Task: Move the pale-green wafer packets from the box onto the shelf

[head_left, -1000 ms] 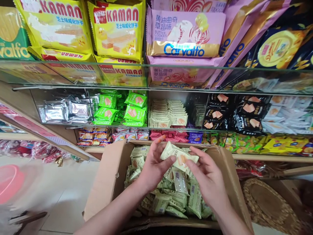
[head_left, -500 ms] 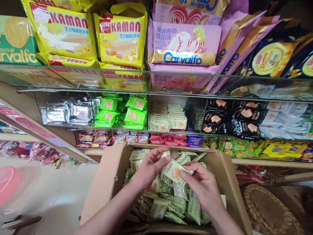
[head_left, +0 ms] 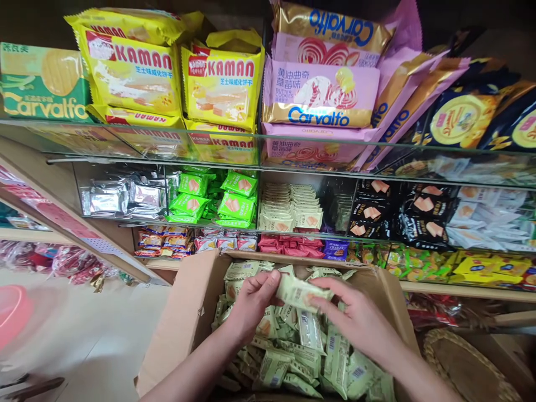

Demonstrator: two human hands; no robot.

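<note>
Between both hands, above an open cardboard box [head_left: 178, 321], is one small pale green snack packet [head_left: 299, 294] with a cake picture on its front. My left hand [head_left: 256, 298] pinches its left end between thumb and fingers. My right hand [head_left: 349, 307] grips the right end, thumb on the front; it is a little blurred. Below them many like pale green packets [head_left: 274, 365] lie jumbled in the box, some with the barcode side up. Rows of matching packets [head_left: 288, 209] stand on the glass shelf just beyond the box.
Green packets [head_left: 234, 204], silver packets [head_left: 106, 198] and black packets [head_left: 372, 212] share that middle shelf behind glass. Above, a glass edge [head_left: 259, 148] fronts yellow wafer bags [head_left: 134, 72] and pink cookie bags [head_left: 322, 92]. A woven basket [head_left: 460, 363] is at lower right, a pink tub [head_left: 14, 312] at left.
The view has tilted up slightly, so the shelves sit lower in the picture. The packet has tipped from slanted to nearly level, still held at both ends.
</note>
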